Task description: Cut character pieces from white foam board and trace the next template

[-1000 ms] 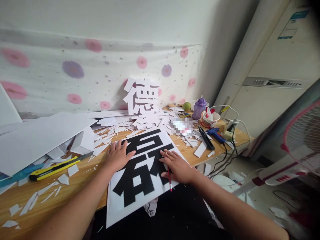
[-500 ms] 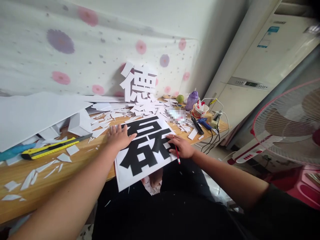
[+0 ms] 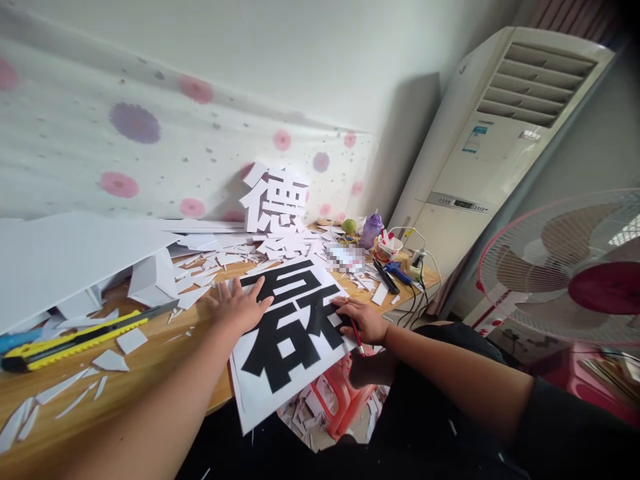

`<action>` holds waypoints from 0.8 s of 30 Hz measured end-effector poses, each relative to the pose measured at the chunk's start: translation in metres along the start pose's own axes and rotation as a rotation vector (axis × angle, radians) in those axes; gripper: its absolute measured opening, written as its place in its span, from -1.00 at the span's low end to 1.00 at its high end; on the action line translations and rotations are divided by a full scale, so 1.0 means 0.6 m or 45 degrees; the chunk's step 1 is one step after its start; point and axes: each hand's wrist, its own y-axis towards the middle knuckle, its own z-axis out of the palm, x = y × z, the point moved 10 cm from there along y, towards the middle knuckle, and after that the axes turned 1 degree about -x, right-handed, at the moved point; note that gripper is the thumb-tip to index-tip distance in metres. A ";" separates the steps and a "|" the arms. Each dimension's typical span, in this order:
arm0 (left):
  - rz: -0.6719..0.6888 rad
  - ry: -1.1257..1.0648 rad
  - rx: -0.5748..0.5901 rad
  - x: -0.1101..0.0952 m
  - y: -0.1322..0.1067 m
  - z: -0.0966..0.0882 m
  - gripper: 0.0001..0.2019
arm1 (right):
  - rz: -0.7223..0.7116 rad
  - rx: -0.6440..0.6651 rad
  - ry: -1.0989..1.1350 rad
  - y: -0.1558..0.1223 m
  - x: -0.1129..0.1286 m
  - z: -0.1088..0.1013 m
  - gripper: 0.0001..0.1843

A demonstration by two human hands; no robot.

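A white sheet [image 3: 255, 403] printed with a large black Chinese character [image 3: 285, 357] lies on the wooden table, its near corner jutting past the edge. My left hand [image 3: 243, 305] rests flat on the sheet's left side, fingers spread. On the right side, my right hand [image 3: 367, 321] lies with its fingers on the sheet and a red pencil [image 3: 357, 335] held between them, its lower end pointing toward me. Behind the sheet, a white cut-out character [image 3: 277, 200] stands against the wall covering. A yellow utility knife [image 3: 85, 339] lies left of my left hand, its blade out.
White offcuts [image 3: 280, 247] litter the table [image 3: 160, 373]. Large white boards [image 3: 75, 260] are stacked at the left. A blue glue gun [image 3: 399, 271], black tool [image 3: 386, 277], paper cup [image 3: 387, 250] and purple bottle [image 3: 371, 231] stand or lie at the right. Beyond are a fan [image 3: 560, 267] and air conditioner [image 3: 480, 167].
The view has tilted upward and right, showing more of the air conditioner. My leg has shifted right, uncovering a pink sandal and floor scraps. Both hands stay on the sheet.
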 end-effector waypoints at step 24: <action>1.079 -0.065 0.268 -0.264 -0.095 0.011 -0.38 | 0.037 -0.007 0.133 0.001 -0.006 -0.008 -0.59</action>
